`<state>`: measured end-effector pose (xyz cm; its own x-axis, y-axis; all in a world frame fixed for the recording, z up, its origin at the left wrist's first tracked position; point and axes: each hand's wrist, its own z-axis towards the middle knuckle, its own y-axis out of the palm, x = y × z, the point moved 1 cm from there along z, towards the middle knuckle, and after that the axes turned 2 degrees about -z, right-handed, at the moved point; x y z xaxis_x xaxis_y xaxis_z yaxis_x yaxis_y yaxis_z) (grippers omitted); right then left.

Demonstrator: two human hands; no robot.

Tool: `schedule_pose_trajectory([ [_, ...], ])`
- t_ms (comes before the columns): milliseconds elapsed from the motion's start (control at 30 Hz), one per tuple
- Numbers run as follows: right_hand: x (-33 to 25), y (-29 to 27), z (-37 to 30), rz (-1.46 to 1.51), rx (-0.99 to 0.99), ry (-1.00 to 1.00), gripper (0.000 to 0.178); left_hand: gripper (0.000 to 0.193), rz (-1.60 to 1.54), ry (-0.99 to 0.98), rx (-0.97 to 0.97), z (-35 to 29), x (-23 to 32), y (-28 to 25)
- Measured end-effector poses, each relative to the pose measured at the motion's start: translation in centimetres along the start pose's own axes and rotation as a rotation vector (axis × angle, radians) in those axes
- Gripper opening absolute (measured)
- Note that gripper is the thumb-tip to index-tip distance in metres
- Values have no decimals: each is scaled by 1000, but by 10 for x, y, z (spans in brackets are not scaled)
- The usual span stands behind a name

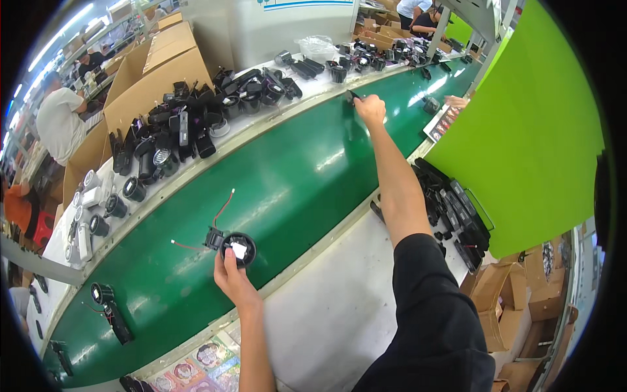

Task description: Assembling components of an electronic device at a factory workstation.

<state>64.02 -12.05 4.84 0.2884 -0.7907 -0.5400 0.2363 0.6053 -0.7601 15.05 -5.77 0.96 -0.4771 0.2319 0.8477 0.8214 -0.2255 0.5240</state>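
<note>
Over the green conveyor belt [300, 179], my left hand [230, 279] is closed on a black round housing [244, 251]. A white patch shows inside its rim. A small black bracket and two thin red wires with white plugs stick out from its left side. My right arm stretches to the far side of the belt, where my right hand [370, 110] is closed on a small black part [354, 97]. Only the tip of that part shows beyond my fingers, so its kind is unclear.
Black housings [186, 124] lie heaped along the far ledge beside a cardboard box [157, 68]. A wired black device [116, 320] rests on the belt at left. Black casings [450, 206] are piled at right, near a green panel [522, 144]. Another person's hand [456, 102] shows beyond.
</note>
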Motion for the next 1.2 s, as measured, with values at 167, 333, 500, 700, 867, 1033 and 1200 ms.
schedule_pose_trajectory([
  [167, -37, -51, -41, 148, -67, -211, 29, 23, -78, -11, -2, 3, 6, -2],
  [333, -68, -136, -161, 405, -312, -488, 21, 26, -149, -52, 33, 6, 9, -20],
  [500, -59, -195, -306, 509, -737, -697, 15, 35, -206, -47, 57, -2, 66, -32],
  [700, -58, -183, -403, 643, -1162, -1000, 12, 35, 263, -11, -204, -50, 119, -43],
  [867, -85, -157, -414, 724, -1361, -1027, 8, 30, 272, -56, -211, -75, 125, -75],
  [1033, -124, -184, -423, 1025, -1447, -615, 47, 32, 110, -4, -123, -92, 123, -81],
  [1200, -152, -176, -436, 1192, -1276, -369, 53, 40, 269, 160, -129, -95, 117, -49],
])
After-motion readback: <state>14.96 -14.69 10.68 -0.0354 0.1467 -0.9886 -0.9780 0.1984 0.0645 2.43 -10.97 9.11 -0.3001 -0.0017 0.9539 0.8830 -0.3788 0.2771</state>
